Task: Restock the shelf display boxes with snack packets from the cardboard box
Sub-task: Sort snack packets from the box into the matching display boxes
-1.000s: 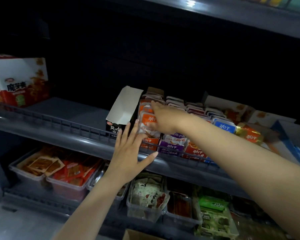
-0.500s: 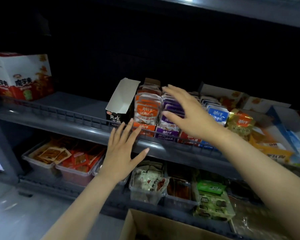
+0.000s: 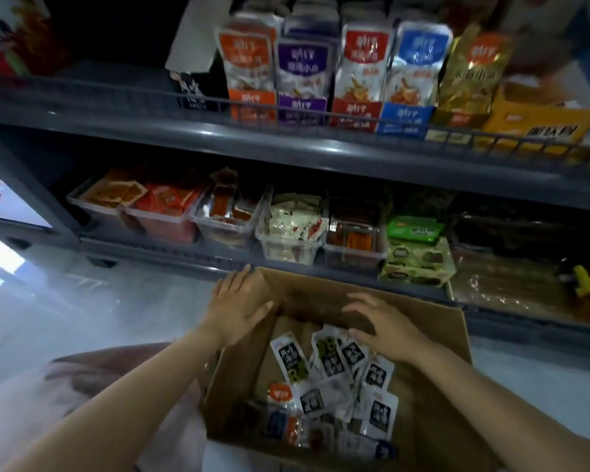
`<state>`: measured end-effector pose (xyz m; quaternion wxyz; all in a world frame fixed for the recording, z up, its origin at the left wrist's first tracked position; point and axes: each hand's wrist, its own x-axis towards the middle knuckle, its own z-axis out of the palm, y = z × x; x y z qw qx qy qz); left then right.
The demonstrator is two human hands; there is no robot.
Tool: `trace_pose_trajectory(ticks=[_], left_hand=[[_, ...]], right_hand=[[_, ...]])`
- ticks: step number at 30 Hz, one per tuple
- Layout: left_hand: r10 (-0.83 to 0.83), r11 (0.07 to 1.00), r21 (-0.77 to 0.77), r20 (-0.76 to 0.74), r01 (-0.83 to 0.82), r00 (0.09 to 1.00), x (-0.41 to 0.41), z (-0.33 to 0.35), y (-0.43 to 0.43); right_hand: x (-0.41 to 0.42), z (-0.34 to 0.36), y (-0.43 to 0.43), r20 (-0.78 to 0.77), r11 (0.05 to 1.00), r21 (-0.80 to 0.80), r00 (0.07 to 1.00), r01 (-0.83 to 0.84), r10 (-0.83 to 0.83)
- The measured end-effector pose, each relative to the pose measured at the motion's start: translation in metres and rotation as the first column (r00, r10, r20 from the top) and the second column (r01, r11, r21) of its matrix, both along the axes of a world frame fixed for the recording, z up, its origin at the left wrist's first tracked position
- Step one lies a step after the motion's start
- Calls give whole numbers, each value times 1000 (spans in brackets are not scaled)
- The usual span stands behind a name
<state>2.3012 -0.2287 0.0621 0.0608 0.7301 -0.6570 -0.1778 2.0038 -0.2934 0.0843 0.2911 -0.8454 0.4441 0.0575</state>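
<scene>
— Spanning the frame's top, the shelf; bottom centre, the cardboard box.
— Display boxes?
— Upper centre, along the shelf's front. Left hand flat on the box's far-left corner; right hand spread over the snack packets inside.

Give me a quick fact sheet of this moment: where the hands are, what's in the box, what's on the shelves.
Left hand: flat, fingers straight, resting on the far left corner of the cardboard box
Right hand: fingers spread over the packets inside, gripping nothing
Box contents: loose black-and-white packets, a few in other colours
Upper shelf: row of display boxes, orange, purple, red, blue, gold, packets upright
Black display box: leftmost, no packets showing
Lower shelf: clear tubs of snacks
</scene>
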Motion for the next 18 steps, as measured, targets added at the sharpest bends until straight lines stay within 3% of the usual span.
trace_pose_trajectory(ticks=[4, 9, 14, 18], left_hand=[[116, 984, 142, -71, -105, 991, -16, -31, 28], [320, 931, 254, -221, -262, 921, -12, -38, 49], [356, 911, 301, -228, -282, 906, -9, -40, 48], [343, 919, 275, -199, -283, 918, -6, -49, 36]], right_hand=[[-4, -89, 19, -80, 926, 343, 987, 159, -139], [16, -155, 48, -76, 769, 599, 972, 224, -225], [54, -199, 69, -61, 687, 694, 968, 215, -242], [85, -226, 79, -35, 773, 627, 994, 99, -99]])
